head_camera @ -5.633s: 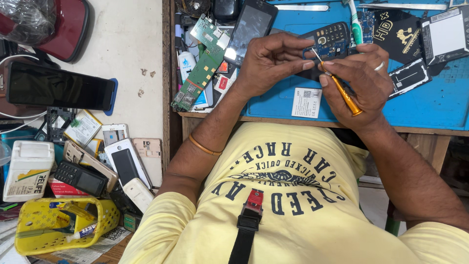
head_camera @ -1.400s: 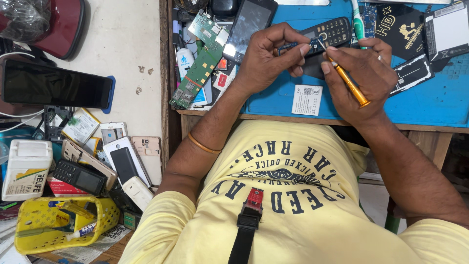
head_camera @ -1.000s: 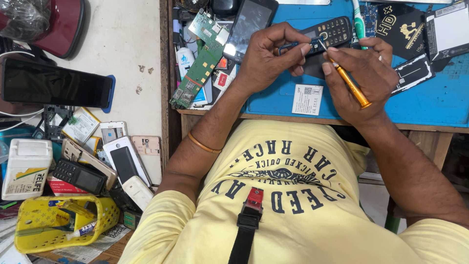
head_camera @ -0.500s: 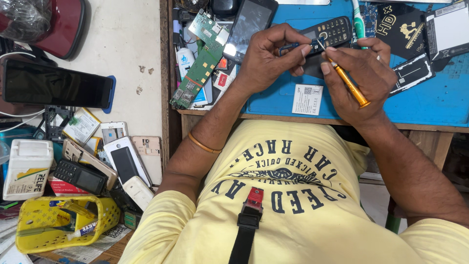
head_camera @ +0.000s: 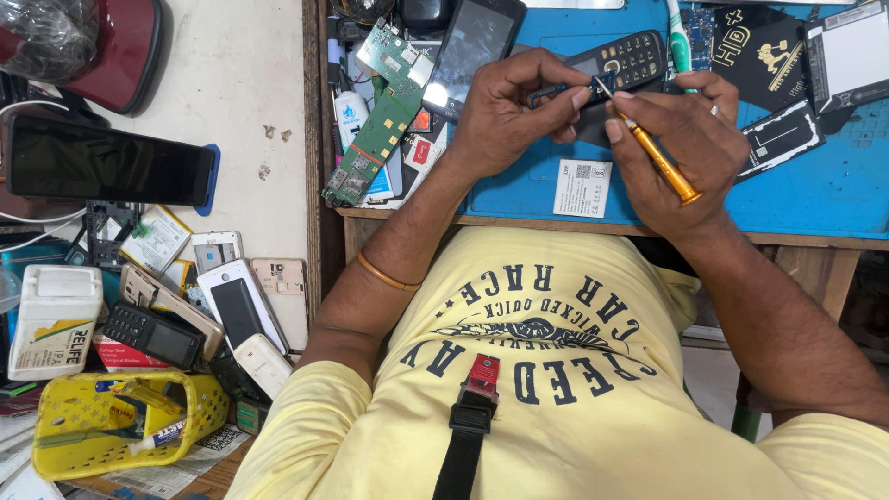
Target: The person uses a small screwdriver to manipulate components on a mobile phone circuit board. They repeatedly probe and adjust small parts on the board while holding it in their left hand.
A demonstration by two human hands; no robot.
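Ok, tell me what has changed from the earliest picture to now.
Both hands shifted slightly up the bench. The left hand now pinches a small dark part more tightly, and the right hand has brought the screwdriver tip onto it. Same grips throughout: nothing picked up or let go. The keypad phone, the blue mat and the clutter stayed put.

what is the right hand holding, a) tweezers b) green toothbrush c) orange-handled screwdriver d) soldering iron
c, the right hand grips an orange-handled screwdriver, its tip meeting the small part pinched in the left hand over the blue mat.
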